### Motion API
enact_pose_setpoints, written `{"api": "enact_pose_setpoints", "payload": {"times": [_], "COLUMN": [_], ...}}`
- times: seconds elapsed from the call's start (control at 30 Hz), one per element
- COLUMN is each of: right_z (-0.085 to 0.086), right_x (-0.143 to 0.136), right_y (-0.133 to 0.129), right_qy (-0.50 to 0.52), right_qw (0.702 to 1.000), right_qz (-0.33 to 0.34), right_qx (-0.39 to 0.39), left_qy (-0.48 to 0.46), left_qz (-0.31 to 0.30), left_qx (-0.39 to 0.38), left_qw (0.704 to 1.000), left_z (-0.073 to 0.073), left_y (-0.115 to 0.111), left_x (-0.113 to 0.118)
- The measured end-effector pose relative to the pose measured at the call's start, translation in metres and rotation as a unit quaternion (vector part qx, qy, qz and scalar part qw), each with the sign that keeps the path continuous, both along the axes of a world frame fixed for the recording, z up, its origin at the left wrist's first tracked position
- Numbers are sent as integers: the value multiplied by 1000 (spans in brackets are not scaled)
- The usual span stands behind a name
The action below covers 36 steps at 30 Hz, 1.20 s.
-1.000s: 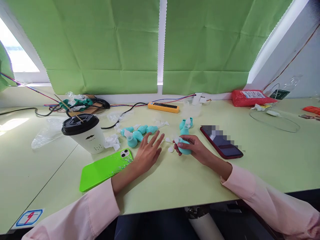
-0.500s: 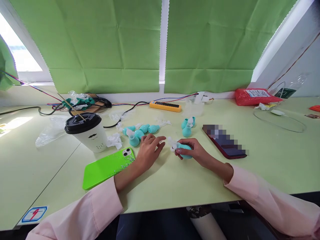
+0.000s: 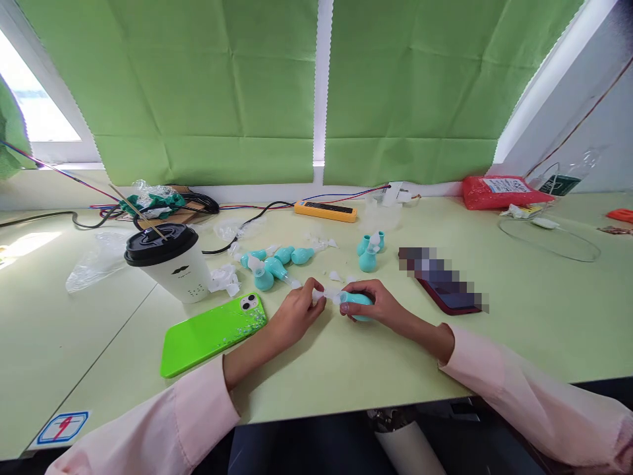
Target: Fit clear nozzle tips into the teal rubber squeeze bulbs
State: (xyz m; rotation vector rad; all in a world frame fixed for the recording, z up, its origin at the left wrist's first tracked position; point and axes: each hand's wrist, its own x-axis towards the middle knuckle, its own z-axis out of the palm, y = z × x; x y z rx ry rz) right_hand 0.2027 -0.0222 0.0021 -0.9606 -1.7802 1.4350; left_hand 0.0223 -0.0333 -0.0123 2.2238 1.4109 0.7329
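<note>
My right hand [image 3: 378, 302] is closed around a small glossy teal bulb [image 3: 357, 307], which lies on its side with its neck toward the left. A translucent whitish piece [image 3: 331, 297] sticks out of that neck. My left hand [image 3: 299, 308] pinches the outer end of this piece between thumb and fingers. Just beyond my left hand lie several more teal bulbs [image 3: 264, 279], some with whitish pieces at their necks. Another small group of teal bulbs [image 3: 367, 259] stands beyond my right hand. Several white scraps [image 3: 335, 276] lie between the groups.
At left are a lidded paper cup [image 3: 184, 274] with a stick in it and a green phone [image 3: 210, 335]. A dark phone [image 3: 445, 284] lies right. Farther back are a yellow-orange device [image 3: 325, 212], black cable [image 3: 205, 201], clear plastic [image 3: 96, 264] and a red package [image 3: 507, 192].
My left hand has moved right and closed on the whitish piece. My right hand, holding the teal bulb, has come slightly left and nearer. White scraps now show beyond the hands.
</note>
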Motion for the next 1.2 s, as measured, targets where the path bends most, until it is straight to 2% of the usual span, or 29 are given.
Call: {"api": "enact_pose_setpoints", "payload": {"times": [0.1, 0.2, 0.4, 0.5, 0.6, 0.67, 0.7, 0.73, 0.8, 0.87, 0.97, 1.03, 1.1, 1.2], "right_z": [1, 1, 3, 2, 1, 1, 1, 0, 0, 0, -1, -1, -1, -1], "right_x": [0, 0, 0, 0, 1, 1, 1, 1, 1, 1, 1, 1, 1, 0], "right_y": [-1, -1, -1, -1, -2, -3, -4, -4, -6, -8, -8, -8, -9, -11], "right_qy": [-3, -4, -10, -12, -18, -14, -13, -14, -30, -61, -109, -134, -152, -178], "right_qw": [1000, 1000, 1000, 1000, 999, 999, 999, 999, 998, 993, 979, 970, 962, 949], "right_qz": [-5, -9, -2, -4, -12, -13, -10, -7, -16, -39, -57, -48, -39, -39], "right_qx": [2, 0, 10, 16, 36, 46, 48, 49, 61, 95, 161, 196, 221, 258], "left_qy": [70, 122, 204, 189, 73, -66, -148, -231, -372, -463, -532, -554, -558, -549], "left_qz": [-21, -35, -66, -49, -10, 1, 0, -4, -11, -18, -36, -50, -57, -50], "left_qx": [84, 126, 154, 117, 57, 5, -28, -67, -151, -219, -271, -284, -290, -291], "left_qw": [994, 984, 965, 974, 996, 998, 989, 971, 916, 859, 802, 781, 775, 782], "left_z": [-1, -3, -8, -5, 3, 8, 10, 11, 12, 12, 11, 11, 12, 12], "left_y": [0, 0, 1, 1, -1, -3, -4, -4, -3, -2, -2, -3, -3, -4], "left_x": [-1, -2, -4, -4, -3, -2, -1, -1, 1, 2, 4, 4, 4, 4]}}
